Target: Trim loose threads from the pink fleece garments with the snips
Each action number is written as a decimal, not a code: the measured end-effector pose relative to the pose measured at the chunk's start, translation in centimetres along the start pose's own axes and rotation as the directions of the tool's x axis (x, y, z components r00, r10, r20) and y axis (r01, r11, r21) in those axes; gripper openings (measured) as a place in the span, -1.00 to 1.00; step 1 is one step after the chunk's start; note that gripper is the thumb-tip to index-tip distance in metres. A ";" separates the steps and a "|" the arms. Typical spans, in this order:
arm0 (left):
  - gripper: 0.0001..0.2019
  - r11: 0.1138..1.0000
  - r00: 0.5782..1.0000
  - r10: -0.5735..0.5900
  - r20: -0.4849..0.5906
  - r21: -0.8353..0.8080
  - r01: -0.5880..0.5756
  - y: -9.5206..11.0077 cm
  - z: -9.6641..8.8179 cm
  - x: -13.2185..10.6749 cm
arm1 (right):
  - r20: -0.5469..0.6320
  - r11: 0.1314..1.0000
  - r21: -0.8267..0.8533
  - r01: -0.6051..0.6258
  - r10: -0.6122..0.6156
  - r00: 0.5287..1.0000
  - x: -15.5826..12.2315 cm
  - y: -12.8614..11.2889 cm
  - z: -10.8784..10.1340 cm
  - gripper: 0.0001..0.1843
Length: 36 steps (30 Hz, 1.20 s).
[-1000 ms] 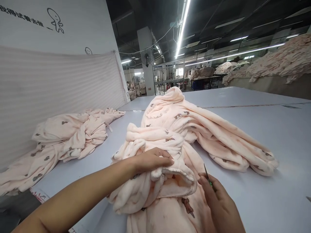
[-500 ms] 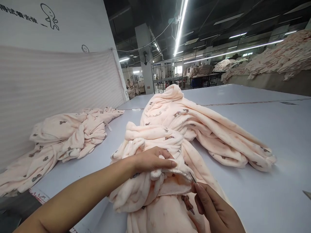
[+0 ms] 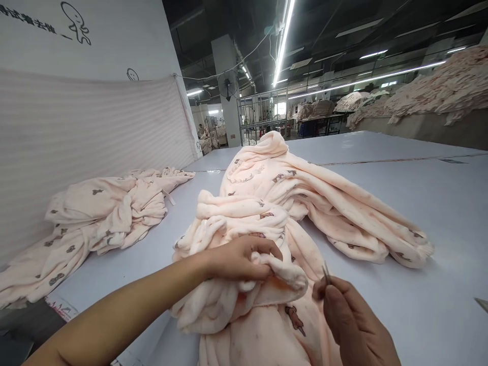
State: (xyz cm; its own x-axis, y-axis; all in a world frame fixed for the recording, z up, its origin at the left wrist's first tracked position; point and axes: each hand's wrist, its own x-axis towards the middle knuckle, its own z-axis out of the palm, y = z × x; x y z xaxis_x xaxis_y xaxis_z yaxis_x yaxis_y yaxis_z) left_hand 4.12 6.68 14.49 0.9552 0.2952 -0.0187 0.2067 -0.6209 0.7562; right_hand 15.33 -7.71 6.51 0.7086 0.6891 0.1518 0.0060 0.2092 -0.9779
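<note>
A pale pink plush garment (image 3: 263, 330) with brown printed figures lies bunched in front of me. My left hand (image 3: 244, 259) is closed on a folded, seamed edge of it, thumb below and fingers over the top. A hollow opening in the cloth shows under that edge. To the right, my right hand (image 3: 351, 315) is closed around thread snips (image 3: 326, 274). Only their two thin metal tips show above the fingers, pointing up and apart from the cloth; the rest is hidden in the hand.
Further pink cloth with a long sleeve-like part (image 3: 354, 203) stretches over the pale table (image 3: 430, 203). Another crumpled pink garment (image 3: 110, 208) lies at the left by a sheet-covered wall. A pointed metal piece (image 3: 481, 304) sits at the right edge. Cloth heaps (image 3: 438, 86) stand behind.
My right hand has drawn back to the right with the snips, away from the cloth edge. My left hand has turned the edge up and folded it over.
</note>
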 end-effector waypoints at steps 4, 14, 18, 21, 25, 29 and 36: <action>-0.83 0.988 0.923 0.154 -0.354 0.065 -0.140 -0.4 1.3 -0.7 | 0.099 0.994 0.021 0.108 -0.110 0.989 0.3 -0.3 1.1 -0.78; -0.64 0.764 0.951 -0.077 -0.300 -0.630 -0.137 -2.7 1.1 0.1 | 0.327 0.999 0.033 -0.001 -0.010 0.945 0.3 2.1 1.4 -0.60; -0.62 0.692 0.957 -0.100 -0.273 -0.710 -0.130 -2.9 1.2 0.1 | 0.279 0.999 -0.036 0.018 -0.007 0.960 0.2 2.4 1.4 -0.58; -0.61 0.693 0.953 -0.125 -0.275 -0.712 -0.115 -2.7 1.2 0.0 | 0.272 0.998 -0.045 0.035 -0.022 0.962 0.0 2.3 1.8 -0.58; -0.62 0.696 0.954 -0.128 -0.271 -0.710 -0.109 -2.5 1.1 0.0 | 0.262 0.997 -0.070 0.033 -0.014 0.965 -0.1 2.0 2.0 -0.59; -0.61 0.673 0.957 -0.128 -0.260 -0.732 -0.109 -2.5 1.1 0.1 | 0.273 0.997 -0.076 0.023 -0.002 0.962 -0.1 2.3 2.0 -0.56; -0.67 0.678 0.960 -0.125 -0.250 -0.728 -0.101 -2.5 1.3 0.0 | 0.277 0.999 -0.031 0.025 -0.015 0.961 -0.2 2.4 2.3 -0.58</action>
State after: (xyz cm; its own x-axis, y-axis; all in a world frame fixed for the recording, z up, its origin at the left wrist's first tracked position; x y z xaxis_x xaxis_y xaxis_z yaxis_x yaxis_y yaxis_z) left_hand 3.87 7.31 11.79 0.8387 0.5422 0.0512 -0.1110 0.0782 0.9907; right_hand 13.61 -5.80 4.49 0.4856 0.8508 0.2008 0.0458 0.2047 -0.9778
